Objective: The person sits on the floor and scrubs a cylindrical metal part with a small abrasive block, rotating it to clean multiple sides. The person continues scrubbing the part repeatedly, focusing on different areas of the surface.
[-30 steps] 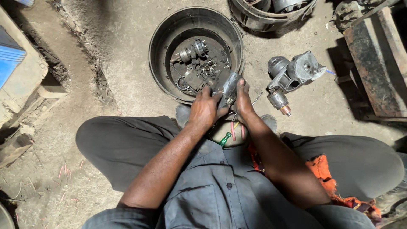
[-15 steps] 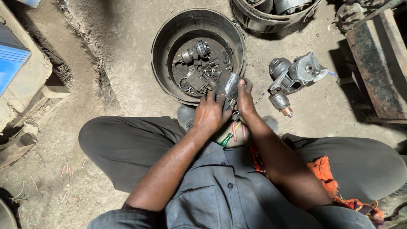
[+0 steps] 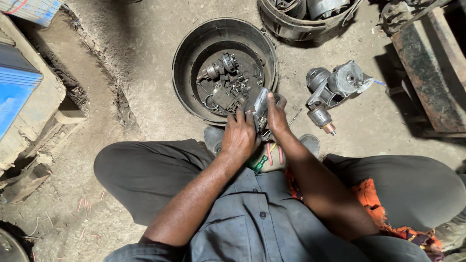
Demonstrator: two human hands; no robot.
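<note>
I sit on a dirt floor with my knees spread. Both hands hold a small grey metal part (image 3: 258,106) just over the near rim of a round black tub (image 3: 187,63). My left hand (image 3: 239,134) grips it from the left. My right hand (image 3: 276,115) grips it from the right, thumb on top. The tub holds several greasy metal pieces (image 3: 225,80). Under my hands, between my feet, lie a green-handled tool (image 3: 260,164) and pink-handled pliers (image 3: 269,153), partly hidden.
A grey starter-motor assembly (image 3: 335,90) lies on the ground right of the tub. Another black tub (image 3: 306,19) with motor parts stands at the top. A rusty metal frame (image 3: 427,73) is at the right, a blue-topped block (image 3: 19,92) at the left. An orange cloth (image 3: 374,204) lies on my right thigh.
Both hands with the metal part have shifted slightly toward the tub's rim; the view has drifted a little. Nothing was let go.
</note>
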